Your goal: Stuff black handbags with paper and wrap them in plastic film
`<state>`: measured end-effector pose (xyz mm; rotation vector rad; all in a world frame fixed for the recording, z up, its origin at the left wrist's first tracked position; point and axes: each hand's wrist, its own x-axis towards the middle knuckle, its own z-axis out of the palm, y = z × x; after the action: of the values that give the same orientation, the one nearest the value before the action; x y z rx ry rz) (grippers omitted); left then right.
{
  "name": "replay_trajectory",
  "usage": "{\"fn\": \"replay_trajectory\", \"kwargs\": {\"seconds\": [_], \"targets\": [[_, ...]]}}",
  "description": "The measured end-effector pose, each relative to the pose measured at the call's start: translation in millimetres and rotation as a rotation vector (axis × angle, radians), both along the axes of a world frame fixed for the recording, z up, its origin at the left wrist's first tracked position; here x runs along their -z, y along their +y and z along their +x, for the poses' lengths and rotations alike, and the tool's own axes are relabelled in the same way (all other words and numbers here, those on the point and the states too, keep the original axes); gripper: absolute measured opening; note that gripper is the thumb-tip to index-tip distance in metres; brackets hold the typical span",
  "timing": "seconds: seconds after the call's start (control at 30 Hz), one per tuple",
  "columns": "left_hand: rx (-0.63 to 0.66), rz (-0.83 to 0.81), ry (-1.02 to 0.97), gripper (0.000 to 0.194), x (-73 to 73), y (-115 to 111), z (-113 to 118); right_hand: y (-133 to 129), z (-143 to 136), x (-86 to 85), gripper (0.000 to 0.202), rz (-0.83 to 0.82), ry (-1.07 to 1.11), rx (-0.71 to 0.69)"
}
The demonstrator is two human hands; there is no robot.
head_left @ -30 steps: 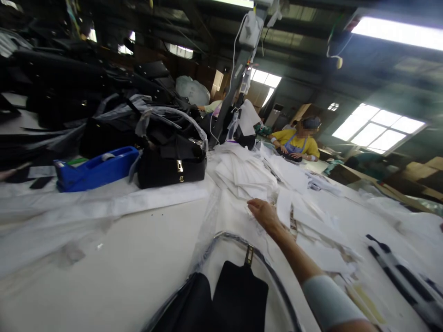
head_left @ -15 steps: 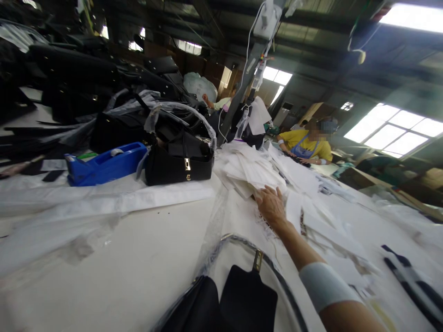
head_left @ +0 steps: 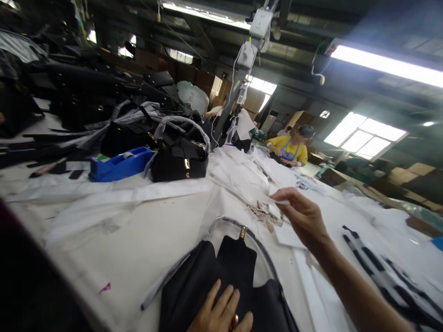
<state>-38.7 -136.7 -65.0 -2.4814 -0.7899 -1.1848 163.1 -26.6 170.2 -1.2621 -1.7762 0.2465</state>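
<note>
Blk bag [head_left: 188, 290], L hand [head_left: 219, 312] flat atop, R hand [head_left: 306, 219] pinching wht sheet [head_left: 266, 192], rear bag [head_left: 169, 167] w/ illegible gold emblem [head_left: 187, 175]

left hand [head_left: 219, 313] — on black bag [head_left: 236, 267]

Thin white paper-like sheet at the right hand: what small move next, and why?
Probably lift the thin white paper-like sheet clear of the loose white pile: the right hand appears to pinch its edge, while the left hand rests on the black leather-like bag.
</note>
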Motion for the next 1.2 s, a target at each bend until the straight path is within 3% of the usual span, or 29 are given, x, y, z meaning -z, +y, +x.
{"fn": "replay_trajectory", "kwargs": {"seconds": [0.07,0.17,0.27,0.33,0.43,0.5,0.67,0.73,0.83,0.93,1.03,1.2], "targets": [[0.107,-0.077,0.111,0.045,-9.4,-2.4,-4.7,-48.8,4.2,11.1,0.013,-0.057,0.021,-0.055],[0.131,-0.323,0.176,0.053,-30.1,-10.7,-10.9,-112.5,17.4,37.3,0.008,-0.302,-0.061,-0.105],[0.138,-0.473,0.168,0.047,-42.9,-17.1,-11.1,-155.8,35.1,62.6,0.025,-0.629,-0.255,-0.169],[0.161,-0.506,0.157,0.041,-46.1,-19.1,-9.6,-171.7,45.0,72.1,0.039,-0.733,-0.378,-0.164],[0.180,-0.544,0.167,0.031,-48.9,-20.6,-8.5,-179.8,44.9,71.3,0.053,-0.673,-0.505,-0.060],[0.164,-0.561,0.183,0.028,-51.4,-21.7,-8.6,-179.4,30.1,63.4,0.054,-0.586,-0.552,-0.013],[0.147,-0.577,0.205,0.034,-56.0,-23.1,-9.2,-172.2,-33.6,52.4,0.039,-0.532,-0.551,-0.154],[0.168,-0.580,0.224,0.036,-55.5,-22.5,-8.5,-166.5,-47.9,61.8,0.053,-0.573,-0.538,-0.211],[0.148,-0.575,0.258,0.034,-53.7,-21.9,-8.0,-156.1,-44.6,87.6,0.070,-0.666,-0.464,-0.222],[0.117,-0.530,0.269,0.027,-53.5,-24.4,-14.3,-150.6,-26.8,113.6,0.061,-0.739,-0.287,-0.175],[0.149,-0.461,0.250,0.031,-53.5,-30.8,-30.4,-154.2,-17.7,130.6,0.043,-0.683,-0.209,-0.089],[0.151,-0.328,0.203,0.038,-44.9,-40.5,-55.2,-165.8,-29.4,135.6,0.028,-0.448,-0.400,-0.063]]}}
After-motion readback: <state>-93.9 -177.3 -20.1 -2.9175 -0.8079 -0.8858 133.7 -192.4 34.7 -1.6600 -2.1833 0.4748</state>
